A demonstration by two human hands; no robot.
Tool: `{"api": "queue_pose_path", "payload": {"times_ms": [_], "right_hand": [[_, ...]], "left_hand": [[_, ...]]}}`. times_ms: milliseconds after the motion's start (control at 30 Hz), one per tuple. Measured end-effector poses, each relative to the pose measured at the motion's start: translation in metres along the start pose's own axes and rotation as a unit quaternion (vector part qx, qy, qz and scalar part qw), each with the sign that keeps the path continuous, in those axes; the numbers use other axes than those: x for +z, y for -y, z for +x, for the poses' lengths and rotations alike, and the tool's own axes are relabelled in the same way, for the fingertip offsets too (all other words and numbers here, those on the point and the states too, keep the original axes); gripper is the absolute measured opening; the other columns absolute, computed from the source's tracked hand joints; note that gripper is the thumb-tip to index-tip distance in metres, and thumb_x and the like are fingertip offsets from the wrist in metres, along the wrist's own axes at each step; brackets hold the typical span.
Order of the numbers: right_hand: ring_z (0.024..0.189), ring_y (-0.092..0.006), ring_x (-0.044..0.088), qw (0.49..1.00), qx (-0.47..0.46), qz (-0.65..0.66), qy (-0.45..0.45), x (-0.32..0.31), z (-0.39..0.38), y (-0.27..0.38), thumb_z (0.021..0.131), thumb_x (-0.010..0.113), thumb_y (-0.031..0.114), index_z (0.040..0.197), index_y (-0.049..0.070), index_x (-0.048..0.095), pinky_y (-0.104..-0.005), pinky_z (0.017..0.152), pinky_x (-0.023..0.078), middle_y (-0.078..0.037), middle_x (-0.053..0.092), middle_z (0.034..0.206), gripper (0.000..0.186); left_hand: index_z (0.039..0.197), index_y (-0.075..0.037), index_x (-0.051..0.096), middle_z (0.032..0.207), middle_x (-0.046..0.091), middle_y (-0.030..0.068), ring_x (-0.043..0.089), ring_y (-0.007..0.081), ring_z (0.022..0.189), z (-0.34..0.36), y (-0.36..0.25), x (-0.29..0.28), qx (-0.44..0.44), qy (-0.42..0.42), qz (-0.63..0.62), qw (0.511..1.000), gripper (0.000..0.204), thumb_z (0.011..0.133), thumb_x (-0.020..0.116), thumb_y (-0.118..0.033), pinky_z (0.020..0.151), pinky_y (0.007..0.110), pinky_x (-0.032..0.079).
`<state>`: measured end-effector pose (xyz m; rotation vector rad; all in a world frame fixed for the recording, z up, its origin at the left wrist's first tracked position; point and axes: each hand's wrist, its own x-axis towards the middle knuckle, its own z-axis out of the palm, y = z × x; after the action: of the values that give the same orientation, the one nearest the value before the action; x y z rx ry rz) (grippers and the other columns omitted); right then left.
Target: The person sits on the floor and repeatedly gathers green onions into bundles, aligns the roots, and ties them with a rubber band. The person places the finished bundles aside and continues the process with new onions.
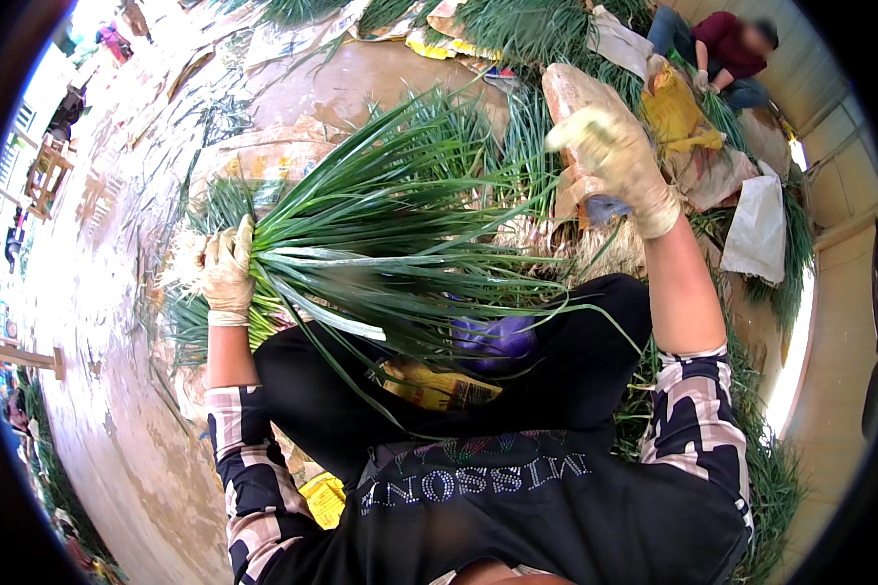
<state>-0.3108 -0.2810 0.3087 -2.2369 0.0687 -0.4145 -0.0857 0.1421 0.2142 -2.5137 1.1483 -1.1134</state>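
A large bunch of green onions (380,224) lies across in front of me, leaves fanning out to the right. My left hand (226,271), in a pale glove, is closed round its stems beside the whitish root ends (182,261). My right hand (617,166), gloved too, is raised past the leaf tips at the right. Its fingers are partly spread and slightly blurred, with nothing seen in them. Behind that hand is a long brownish, plastic-looking thing (564,93), partly hidden by it. More green onions (527,146) lie beyond the bunch.
A purple object (495,341) rests between my legs, near a yellow printed bag (439,385). Sacks (678,107) and piled green onions stand at the far right, where another person (722,54) sits. Wet floor (98,322) stretches left; a wall (849,195) runs along the right.
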Motion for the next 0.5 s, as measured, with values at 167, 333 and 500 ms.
{"api": "queue_pose_path", "payload": {"times_ms": [167,333,500], "right_hand": [[0.091,-0.0266,0.058,0.924,-0.051,-0.322,0.201,0.058,0.002,0.005,0.084,0.051,0.034,0.102,0.013,0.061,-0.0362,0.080,0.045,-0.010,0.062,0.095,0.029],[0.083,-0.0190,0.059,0.980,-0.064,-0.099,0.161,0.070,0.017,-0.029,0.087,0.051,0.028,0.096,0.007,0.061,-0.0302,0.075,0.046,-0.007,0.062,0.086,0.025],[0.050,-0.0012,0.036,0.879,0.088,0.441,-0.161,0.050,0.017,-0.043,0.087,0.051,0.021,0.085,0.005,0.061,-0.0147,0.043,0.027,0.006,0.051,0.065,0.019]], "left_hand": [[0.122,-0.019,0.047,0.096,0.055,0.0008,0.053,0.0191,0.090,0.003,-0.008,0.005,0.005,-0.003,-0.021,1.000,0.060,0.065,0.056,-0.003,0.085,0.040,0.036],[0.122,-0.019,0.047,0.097,0.055,0.0007,0.052,0.0180,0.090,0.006,-0.010,0.002,0.012,0.013,-0.013,1.000,0.060,0.065,0.056,-0.003,0.086,0.038,0.035],[0.122,-0.020,0.047,0.097,0.055,0.0005,0.052,0.0180,0.092,-0.003,-0.002,0.012,-0.002,0.058,-0.011,0.998,0.059,0.065,0.057,-0.007,0.087,0.039,0.034]]}}
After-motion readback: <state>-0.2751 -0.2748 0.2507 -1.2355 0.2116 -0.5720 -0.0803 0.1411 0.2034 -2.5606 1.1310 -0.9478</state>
